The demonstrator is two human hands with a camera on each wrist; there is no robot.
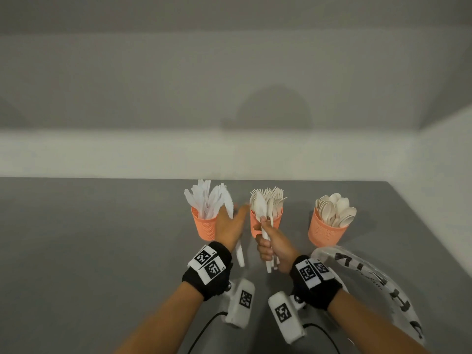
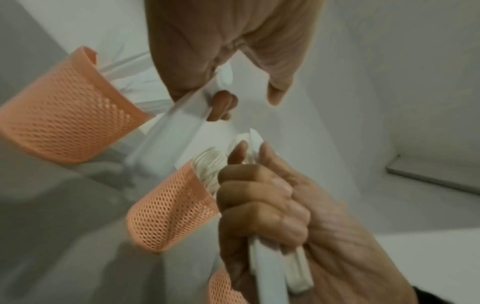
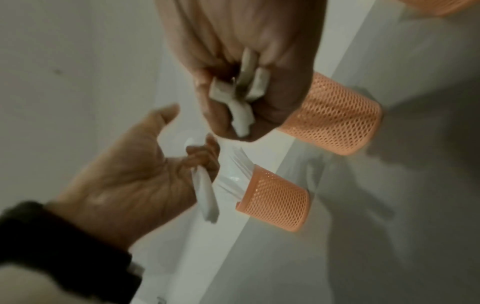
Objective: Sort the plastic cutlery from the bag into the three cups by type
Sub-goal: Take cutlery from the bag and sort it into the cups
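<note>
Our left hand pinches one white knife beside the knife cup, while our right hand is fisted round a cutlery bundle before the fork cup, the spoon cup and bag rightward on the counter.

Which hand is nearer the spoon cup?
Right. The right hand, gripping a bundle of cutlery, is in front of the middle cup, next to the spoon cup. The left hand is by the knife cup, farthest away.
</note>
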